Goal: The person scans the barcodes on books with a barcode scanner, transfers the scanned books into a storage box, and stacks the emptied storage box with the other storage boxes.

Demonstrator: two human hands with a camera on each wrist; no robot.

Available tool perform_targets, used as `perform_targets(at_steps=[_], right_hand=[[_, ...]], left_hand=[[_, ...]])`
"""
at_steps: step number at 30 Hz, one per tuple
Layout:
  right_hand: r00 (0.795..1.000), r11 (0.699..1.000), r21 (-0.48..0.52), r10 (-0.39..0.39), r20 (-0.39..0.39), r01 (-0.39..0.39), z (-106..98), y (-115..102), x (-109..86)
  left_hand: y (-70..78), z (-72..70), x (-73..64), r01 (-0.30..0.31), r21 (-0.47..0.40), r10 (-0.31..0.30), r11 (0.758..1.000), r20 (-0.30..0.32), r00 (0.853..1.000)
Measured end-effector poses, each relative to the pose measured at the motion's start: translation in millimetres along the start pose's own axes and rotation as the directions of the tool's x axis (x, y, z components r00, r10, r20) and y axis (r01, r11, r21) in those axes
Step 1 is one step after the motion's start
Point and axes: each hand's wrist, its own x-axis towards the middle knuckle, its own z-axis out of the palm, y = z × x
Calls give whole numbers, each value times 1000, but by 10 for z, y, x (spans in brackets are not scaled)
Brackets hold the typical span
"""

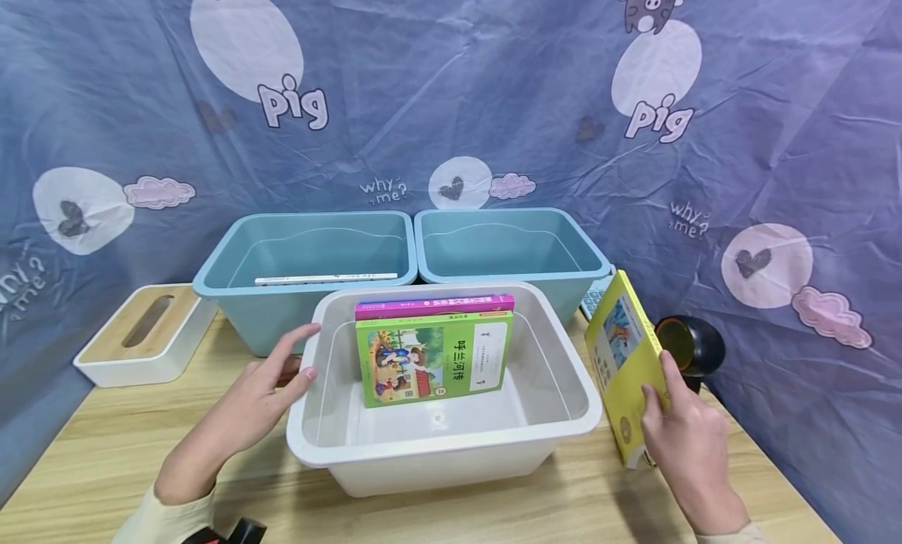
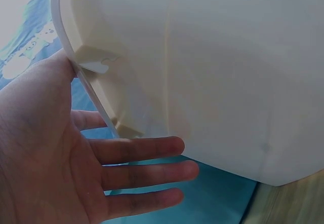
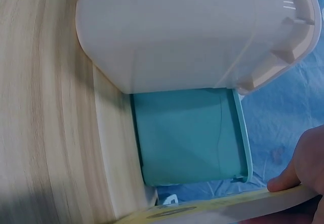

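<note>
- White rectangular plastic bin: smooth, with a soft sheen.
- Two teal rectangular plastic tubs: smooth, mostly matt.
- Yellow rectangular paper book: smooth printed cover.
- Green illustrated paper book and magenta-spined paper book: smooth, lightly glossy.
- White box with a flat tan wooden lid: smooth, low sheen.
- Pale wood-grained tabletop: smooth.
- Blue-purple printed cloth backdrop: creased.
- Black rounded cup: smooth, perhaps ceramic; half hidden.
</note>
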Motion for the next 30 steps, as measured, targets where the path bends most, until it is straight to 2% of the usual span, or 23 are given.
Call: perform_targets(at_steps=[4,10,20,26,30], right_hand=[[1000,1000,-12,-16,-14,15,-3,44,-2],[1000,999,-32,11,-29,-12,-11,87,-7],[999,999,-40,34,2,-34,-50,93,2],[999,1000,-12,23,-40,-24,-68,121,-9],[994,999,8,43,-97,-43,-144,122,1]], left_hand=[[-5,-1,-4,-4,4,4,1000,-4,1000],[3,0,-6,-15,10,15,1000,-15,1000],[3,-7,-6,-16,7,16,1000,-16,1000],[-6,1,-4,-12,-2,11,1000,-10,1000],[-11,8,-1,-14,-11,14,1000,-5,1000]])
